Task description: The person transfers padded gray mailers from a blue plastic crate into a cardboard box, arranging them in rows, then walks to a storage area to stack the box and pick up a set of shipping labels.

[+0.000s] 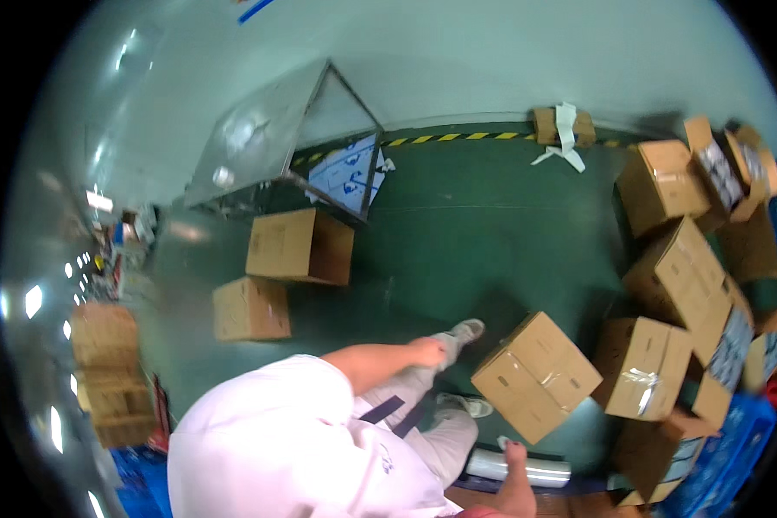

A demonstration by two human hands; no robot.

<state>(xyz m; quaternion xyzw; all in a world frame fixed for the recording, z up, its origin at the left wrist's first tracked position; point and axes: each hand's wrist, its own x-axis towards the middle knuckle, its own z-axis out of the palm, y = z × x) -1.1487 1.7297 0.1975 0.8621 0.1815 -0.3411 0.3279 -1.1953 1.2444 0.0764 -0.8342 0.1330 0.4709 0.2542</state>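
Note:
My left hand (pixel 427 351) is down by my left knee, against the light trouser leg. Its fingers are too small and blurred to read. On the other side, my right hand (pixel 514 452) is closed, with a small white scrap (pixel 502 442) at its fingers. A roll of clear film (pixel 531 470) lies on the floor just under and beside this hand. In front of my shoes stands a closed brown carton (pixel 537 377) with tape over its top, turned at an angle. Neither hand touches it.
Several cartons, some open with packed goods, crowd the right, near a taped carton (pixel 643 367) and blue plastic (pixel 723 457). Left stand an open carton (pixel 281 246), a smaller carton (pixel 242 309) and a metal-framed case (pixel 276 129). Flattened cardboard (pixel 548 127) lies by the wall.

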